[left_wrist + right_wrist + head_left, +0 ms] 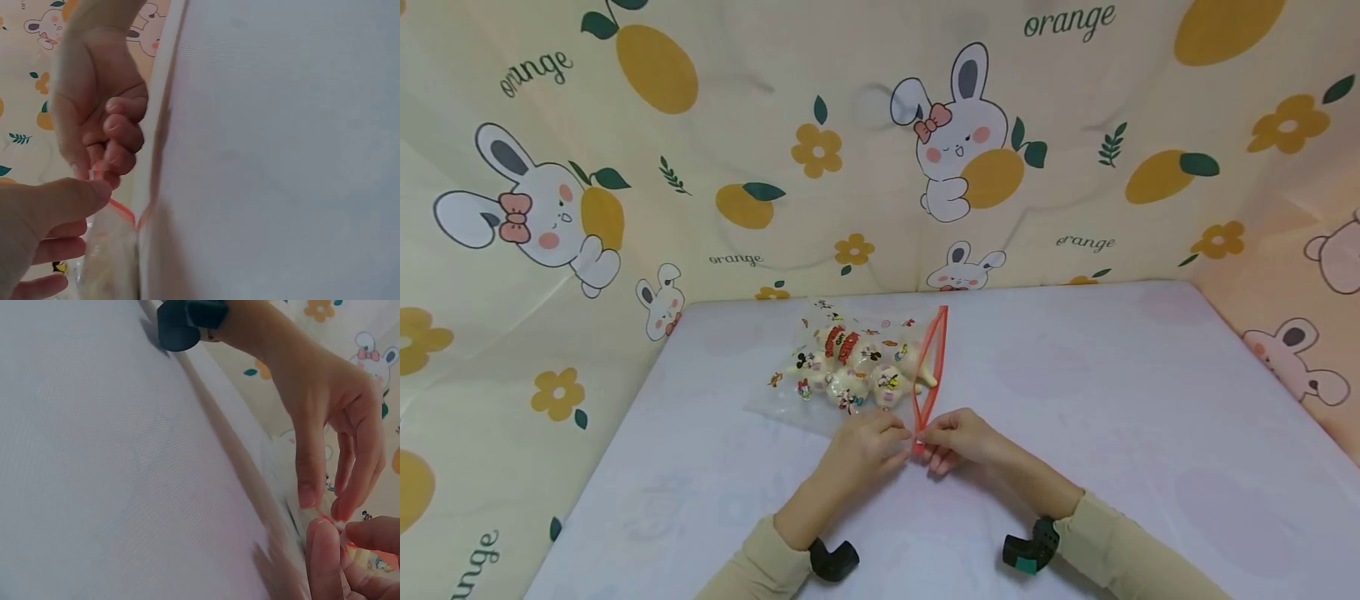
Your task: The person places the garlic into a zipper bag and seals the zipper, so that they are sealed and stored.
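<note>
A clear zip bag point(808, 412) with cartoon prints lies on its side on the table, its red-edged mouth point(942, 342) turned to the right and gaping. Cream-coloured rounded pieces point(887, 385) fill its middle. At the near end of the red strip, my left hand point(868, 442) pinches the bag between thumb and forefinger. My right hand point(962, 437) pinches the same end from the other side, fingertips close to the left ones. In the right wrist view, a small whitish piece point(341, 526) shows between the fingertips of both hands on the red strip.
A white-covered table point(1075, 375) extends around the bag. Behind and beside it hangs a cream cloth point(850, 83) printed with rabbits and oranges. Black wrist devices point(835, 561) sit on both forearms, below the hands.
</note>
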`<state>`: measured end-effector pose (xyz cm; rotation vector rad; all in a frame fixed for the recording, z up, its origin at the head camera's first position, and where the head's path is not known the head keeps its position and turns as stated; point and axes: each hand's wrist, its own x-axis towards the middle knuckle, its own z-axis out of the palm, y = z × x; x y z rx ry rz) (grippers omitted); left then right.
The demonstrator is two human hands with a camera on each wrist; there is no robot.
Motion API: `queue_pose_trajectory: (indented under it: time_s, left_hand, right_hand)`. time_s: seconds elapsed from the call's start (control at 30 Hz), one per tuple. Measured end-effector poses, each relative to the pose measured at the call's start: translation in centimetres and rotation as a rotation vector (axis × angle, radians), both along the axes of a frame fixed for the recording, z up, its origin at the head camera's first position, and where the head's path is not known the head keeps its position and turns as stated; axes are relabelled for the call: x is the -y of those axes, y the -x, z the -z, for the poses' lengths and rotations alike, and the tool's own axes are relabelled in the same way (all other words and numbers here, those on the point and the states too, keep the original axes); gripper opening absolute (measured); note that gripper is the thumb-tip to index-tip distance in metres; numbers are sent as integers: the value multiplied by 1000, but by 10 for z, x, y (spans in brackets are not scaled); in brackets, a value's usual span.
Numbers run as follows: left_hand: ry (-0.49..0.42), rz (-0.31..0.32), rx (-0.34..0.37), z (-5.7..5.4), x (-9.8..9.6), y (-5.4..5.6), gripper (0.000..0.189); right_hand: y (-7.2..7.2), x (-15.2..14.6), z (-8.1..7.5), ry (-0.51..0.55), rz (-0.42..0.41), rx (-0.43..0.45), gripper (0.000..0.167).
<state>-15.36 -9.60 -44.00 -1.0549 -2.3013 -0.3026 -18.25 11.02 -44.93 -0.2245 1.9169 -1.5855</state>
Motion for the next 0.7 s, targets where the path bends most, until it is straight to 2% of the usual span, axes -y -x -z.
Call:
queue_pose_trajectory:
  time_s: [0.23, 0.5, 0.7]
  left_hand:
    - [-7, -11, -36, 6, -3, 0, 15]
    - [34, -25, -60, 6, -5, -1, 10]
    - [51, -14, -68, 7, -5, -1, 9]
  right_hand:
    - [-2, 1, -2, 33, -1, 14, 29]
    - [-4, 1, -3, 54, -10, 26, 30]
    - [-5, 1, -2, 48, -30, 31, 32]
